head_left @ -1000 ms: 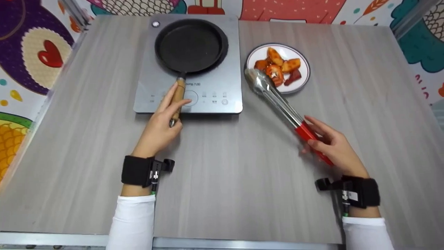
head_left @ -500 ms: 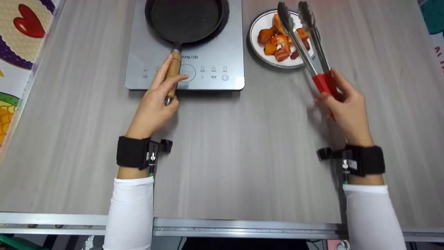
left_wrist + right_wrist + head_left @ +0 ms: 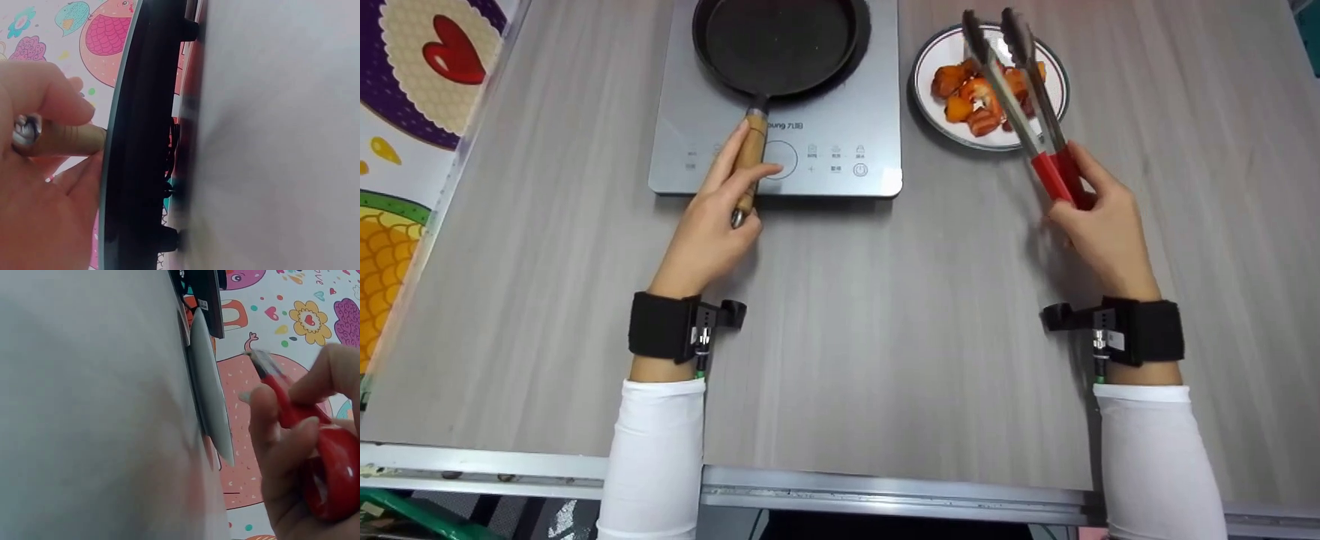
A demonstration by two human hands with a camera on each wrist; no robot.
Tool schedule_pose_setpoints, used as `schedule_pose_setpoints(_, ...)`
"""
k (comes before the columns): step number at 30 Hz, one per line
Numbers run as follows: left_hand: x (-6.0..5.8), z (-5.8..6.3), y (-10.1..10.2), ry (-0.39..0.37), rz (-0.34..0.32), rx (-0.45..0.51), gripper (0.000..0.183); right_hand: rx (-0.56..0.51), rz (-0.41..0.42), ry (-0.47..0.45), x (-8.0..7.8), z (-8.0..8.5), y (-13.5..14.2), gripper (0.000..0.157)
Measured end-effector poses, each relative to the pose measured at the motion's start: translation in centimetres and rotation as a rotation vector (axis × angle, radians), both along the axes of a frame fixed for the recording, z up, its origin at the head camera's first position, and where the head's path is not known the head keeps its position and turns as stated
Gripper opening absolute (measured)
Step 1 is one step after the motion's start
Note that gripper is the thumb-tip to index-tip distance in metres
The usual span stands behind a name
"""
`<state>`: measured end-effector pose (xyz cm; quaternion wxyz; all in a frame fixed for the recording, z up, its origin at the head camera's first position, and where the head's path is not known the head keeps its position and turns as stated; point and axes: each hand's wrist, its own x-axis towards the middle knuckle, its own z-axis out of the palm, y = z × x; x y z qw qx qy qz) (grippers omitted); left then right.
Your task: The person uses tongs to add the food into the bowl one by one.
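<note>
My left hand (image 3: 710,225) grips the wooden handle (image 3: 751,150) of a black frying pan (image 3: 776,45). The pan sits on a flat induction cooker (image 3: 855,135). In the left wrist view the handle's metal-capped end (image 3: 26,130) shows between thumb and fingers. My right hand (image 3: 1106,217) holds metal tongs (image 3: 1026,112) by their red grips (image 3: 1061,180). The two arms of the tongs stand apart, tips over a white plate (image 3: 926,97). Several orange and reddish food pieces (image 3: 981,101) lie on that plate, partly hidden by the tongs. Nothing shows pinched in the tongs.
The plate stands just right of the cooker on a grey wood-grain table (image 3: 900,337). A metal rail (image 3: 885,487) runs along the table's front edge. A patterned wall panel (image 3: 405,150) rises at the left.
The tongs have swung up and right over the plate, and their arms have spread apart. The left hand keeps its hold on the pan handle. The head view has tilted downward.
</note>
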<state>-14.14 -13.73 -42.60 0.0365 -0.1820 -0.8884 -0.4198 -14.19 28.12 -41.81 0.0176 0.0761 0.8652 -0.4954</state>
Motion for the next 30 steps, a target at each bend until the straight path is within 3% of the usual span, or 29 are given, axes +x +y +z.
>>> schedule_pose_setpoints(4, 0.0, 0.0, 0.1, -0.009, -0.005, -0.006, 0.064, -0.003, 0.055, -0.052, 0.4, -0.3, 0.0, 0.074)
schedule_pose_setpoints(8, 0.0, -0.1, 0.3, -0.018, -0.007, -0.005, 0.064, -0.091, 0.076, -0.045, 0.5, -0.7, 0.0, 0.075)
schedule_pose_setpoints(15, 0.1, -0.4, 0.3, -0.002, -0.013, 0.000, 0.065, -0.280, 0.012, 0.006, 0.7, -1.6, 0.2, 0.070)
schedule_pose_setpoints(17, 0.3, -0.6, 0.2, -0.001, -0.014, 0.001, 0.065, -0.240, -0.006, 0.014, 0.8, -1.9, 0.1, 0.068)
schedule_pose_setpoints(23, 0.5, -1.0, -0.1, -0.012, -0.021, 0.001, 0.064, 0.028, -0.032, 0.059, 1.2, -2.4, -0.5, 0.062)
schedule_pose_setpoints(30, 0.3, -1.1, -0.5, 0.001, -0.019, -0.008, 0.062, 0.248, 0.003, 0.177, 1.1, -2.0, -1.1, 0.057)
